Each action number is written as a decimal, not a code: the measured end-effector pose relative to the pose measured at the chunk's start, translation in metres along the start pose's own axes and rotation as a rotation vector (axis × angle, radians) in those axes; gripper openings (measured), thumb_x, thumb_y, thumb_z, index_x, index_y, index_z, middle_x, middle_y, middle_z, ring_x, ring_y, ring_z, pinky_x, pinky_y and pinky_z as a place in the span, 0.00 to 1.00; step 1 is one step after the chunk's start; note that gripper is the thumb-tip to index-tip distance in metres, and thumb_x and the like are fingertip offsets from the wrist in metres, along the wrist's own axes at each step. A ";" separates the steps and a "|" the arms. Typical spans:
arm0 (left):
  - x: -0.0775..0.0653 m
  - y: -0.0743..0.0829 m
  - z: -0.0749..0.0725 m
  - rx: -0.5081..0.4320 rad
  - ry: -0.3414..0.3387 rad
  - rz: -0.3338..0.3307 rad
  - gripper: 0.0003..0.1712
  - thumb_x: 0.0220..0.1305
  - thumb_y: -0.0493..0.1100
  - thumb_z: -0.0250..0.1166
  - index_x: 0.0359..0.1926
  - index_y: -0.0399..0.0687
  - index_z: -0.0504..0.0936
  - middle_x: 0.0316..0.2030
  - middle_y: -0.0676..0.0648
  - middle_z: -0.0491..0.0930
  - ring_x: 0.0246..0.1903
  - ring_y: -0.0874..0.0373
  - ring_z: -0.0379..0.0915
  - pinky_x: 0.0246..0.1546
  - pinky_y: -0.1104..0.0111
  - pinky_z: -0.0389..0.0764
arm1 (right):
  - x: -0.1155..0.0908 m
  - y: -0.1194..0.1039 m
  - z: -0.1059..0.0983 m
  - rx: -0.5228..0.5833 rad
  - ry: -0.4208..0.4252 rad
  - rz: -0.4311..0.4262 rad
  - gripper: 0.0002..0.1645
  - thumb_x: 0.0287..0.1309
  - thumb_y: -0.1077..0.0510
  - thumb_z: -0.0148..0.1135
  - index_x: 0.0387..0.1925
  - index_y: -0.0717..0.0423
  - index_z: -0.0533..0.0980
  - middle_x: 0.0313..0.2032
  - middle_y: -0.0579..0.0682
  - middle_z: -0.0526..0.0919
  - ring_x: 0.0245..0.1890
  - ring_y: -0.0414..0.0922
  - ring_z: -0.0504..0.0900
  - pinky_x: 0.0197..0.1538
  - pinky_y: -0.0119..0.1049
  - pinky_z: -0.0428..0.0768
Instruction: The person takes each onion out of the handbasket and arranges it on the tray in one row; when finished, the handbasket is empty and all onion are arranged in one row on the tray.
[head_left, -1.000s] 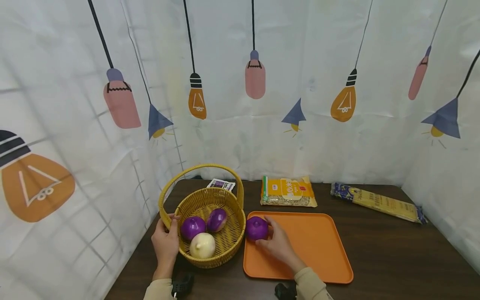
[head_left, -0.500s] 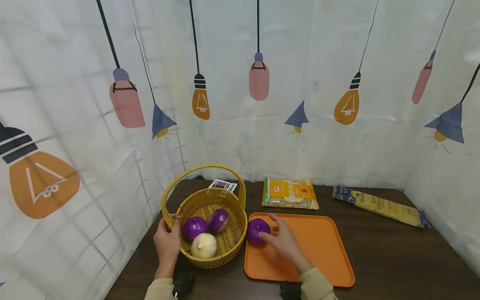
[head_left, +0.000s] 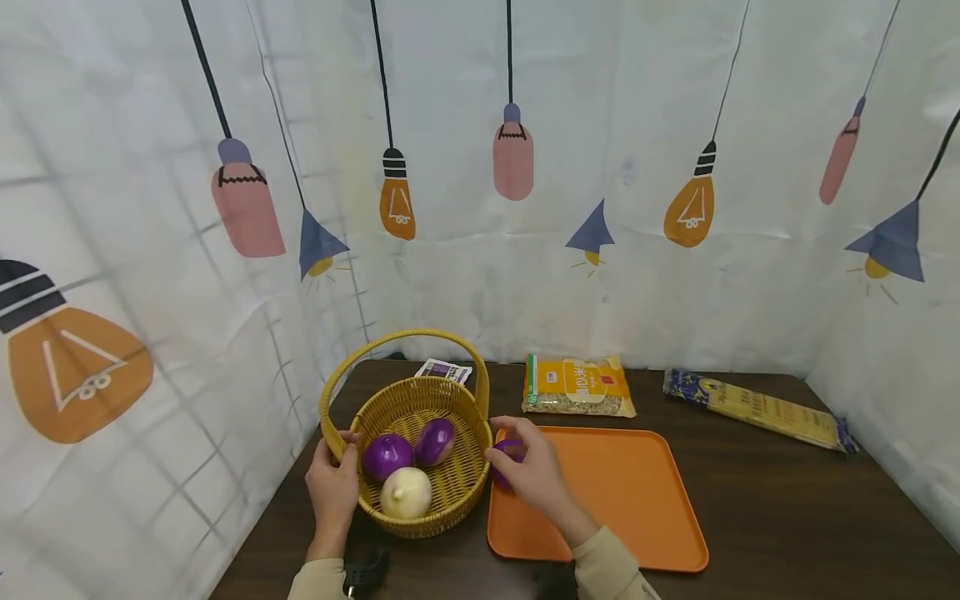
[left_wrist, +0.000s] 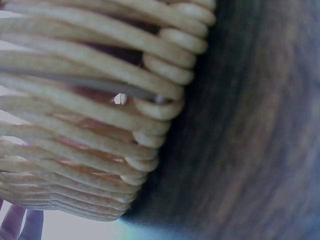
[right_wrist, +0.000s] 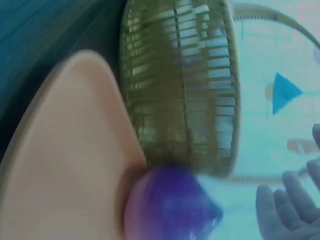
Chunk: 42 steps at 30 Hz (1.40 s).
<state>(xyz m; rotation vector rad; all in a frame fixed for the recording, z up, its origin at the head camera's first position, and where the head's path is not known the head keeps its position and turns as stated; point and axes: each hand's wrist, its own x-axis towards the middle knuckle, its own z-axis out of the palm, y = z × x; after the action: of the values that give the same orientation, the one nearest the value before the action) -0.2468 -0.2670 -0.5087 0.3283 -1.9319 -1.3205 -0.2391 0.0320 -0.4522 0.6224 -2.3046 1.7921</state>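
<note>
One purple onion sits at the left side of the orange tray, just beside the woven basket; whether onion and basket touch, cannot tell.

Hands: right hand is arched over the onion, thumb and fingers apart. The right wrist view shows straight, spread fingers, none visibly closed on it (fingertip contact not resolvable). Left hand holds the basket's left rim at the foot of the handle.

Handling, judged by eye: onion probably firm and light enough for one hand, not very fragile, but the glossy skin may slip. Best hold: thumb and fingers opposed across the widest girth, clear of the pointed tip. Basket likely light and a little springy; rim and handle foot look the stiffest places to steady it.

Materials: basket of yellow strands, slotted side wall, round mouth, tall arched handle. Inside it, two more onions, a round purple one and a tilted purple one, plus a white onion, pale and shiny. Tray smooth, plastic-looking, rounded corners, low lip. Table dark, wood-grained.
</note>
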 end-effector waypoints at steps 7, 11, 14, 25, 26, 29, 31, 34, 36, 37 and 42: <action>0.001 0.000 0.001 0.004 0.004 0.010 0.07 0.68 0.37 0.60 0.44 0.40 0.80 0.39 0.42 0.85 0.36 0.77 0.73 0.37 0.84 0.69 | 0.009 -0.004 0.034 -0.068 -0.183 -0.091 0.23 0.59 0.58 0.67 0.57 0.51 0.76 0.53 0.51 0.79 0.50 0.45 0.77 0.50 0.44 0.80; 0.000 0.000 0.002 -0.004 -0.006 0.012 0.07 0.68 0.38 0.60 0.45 0.41 0.80 0.39 0.42 0.85 0.37 0.76 0.73 0.38 0.83 0.69 | 0.015 0.001 0.049 -0.111 -0.217 -0.113 0.23 0.59 0.56 0.68 0.56 0.54 0.77 0.50 0.51 0.81 0.50 0.45 0.78 0.52 0.47 0.77; 0.000 0.001 0.002 -0.017 -0.006 0.007 0.07 0.68 0.38 0.60 0.45 0.41 0.79 0.39 0.43 0.85 0.37 0.76 0.73 0.38 0.83 0.69 | 0.019 0.002 0.056 -0.103 -0.228 -0.093 0.24 0.58 0.54 0.69 0.56 0.55 0.77 0.47 0.53 0.81 0.47 0.50 0.78 0.52 0.47 0.77; 0.000 0.001 0.004 -0.006 -0.017 0.010 0.08 0.68 0.38 0.60 0.45 0.40 0.79 0.40 0.43 0.85 0.37 0.76 0.73 0.39 0.83 0.68 | 0.035 0.003 0.073 -0.068 -0.375 -0.032 0.26 0.54 0.55 0.71 0.55 0.56 0.78 0.51 0.54 0.82 0.50 0.52 0.79 0.53 0.39 0.77; 0.000 0.001 0.004 -0.003 -0.018 0.010 0.08 0.68 0.38 0.60 0.45 0.40 0.79 0.40 0.43 0.85 0.37 0.76 0.73 0.39 0.83 0.69 | 0.036 0.004 0.074 -0.083 -0.384 -0.031 0.26 0.54 0.55 0.72 0.55 0.56 0.78 0.50 0.53 0.82 0.49 0.51 0.80 0.52 0.37 0.77; -0.001 -0.001 0.006 -0.003 -0.014 0.016 0.08 0.68 0.38 0.60 0.45 0.40 0.79 0.40 0.43 0.85 0.37 0.76 0.73 0.39 0.83 0.68 | 0.037 0.005 0.075 -0.123 -0.410 -0.025 0.25 0.54 0.55 0.72 0.54 0.55 0.79 0.49 0.52 0.83 0.48 0.49 0.80 0.50 0.33 0.76; -0.001 0.000 0.005 -0.011 -0.007 0.017 0.08 0.68 0.37 0.60 0.45 0.40 0.79 0.40 0.42 0.85 0.37 0.76 0.73 0.40 0.83 0.68 | 0.038 0.005 0.077 -0.143 -0.423 -0.029 0.25 0.54 0.54 0.72 0.54 0.55 0.79 0.49 0.50 0.83 0.47 0.46 0.80 0.49 0.32 0.76; -0.001 0.001 0.004 -0.017 0.002 0.020 0.07 0.68 0.37 0.59 0.45 0.39 0.79 0.39 0.41 0.85 0.37 0.75 0.73 0.40 0.82 0.68 | 0.039 0.006 0.080 -0.174 -0.444 -0.031 0.26 0.53 0.54 0.73 0.54 0.53 0.79 0.50 0.48 0.83 0.47 0.45 0.80 0.49 0.31 0.76; 0.000 0.002 0.004 -0.017 0.004 0.019 0.07 0.68 0.36 0.59 0.45 0.39 0.79 0.39 0.41 0.85 0.37 0.75 0.73 0.40 0.83 0.68 | 0.041 0.005 0.082 -0.211 -0.457 -0.032 0.27 0.51 0.53 0.74 0.54 0.51 0.80 0.50 0.46 0.83 0.46 0.43 0.80 0.48 0.30 0.76; 0.000 0.002 0.004 -0.017 0.004 0.020 0.07 0.68 0.36 0.59 0.44 0.39 0.79 0.39 0.41 0.85 0.37 0.75 0.73 0.40 0.83 0.68 | 0.041 0.005 0.083 -0.240 -0.466 -0.037 0.28 0.50 0.52 0.75 0.54 0.50 0.80 0.50 0.45 0.83 0.45 0.42 0.80 0.47 0.30 0.76; 0.000 0.000 0.000 -0.012 0.010 0.016 0.07 0.68 0.36 0.59 0.44 0.38 0.79 0.39 0.39 0.85 0.37 0.76 0.73 0.39 0.83 0.68 | 0.043 0.004 0.089 -0.378 -0.564 -0.104 0.30 0.46 0.52 0.76 0.55 0.46 0.80 0.47 0.37 0.83 0.39 0.32 0.76 0.40 0.25 0.74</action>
<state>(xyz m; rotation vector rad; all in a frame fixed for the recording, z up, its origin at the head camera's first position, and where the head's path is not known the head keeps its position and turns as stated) -0.2469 -0.2671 -0.5086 0.3125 -1.9135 -1.3169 -0.2679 -0.0615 -0.4641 1.2703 -2.7858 1.1819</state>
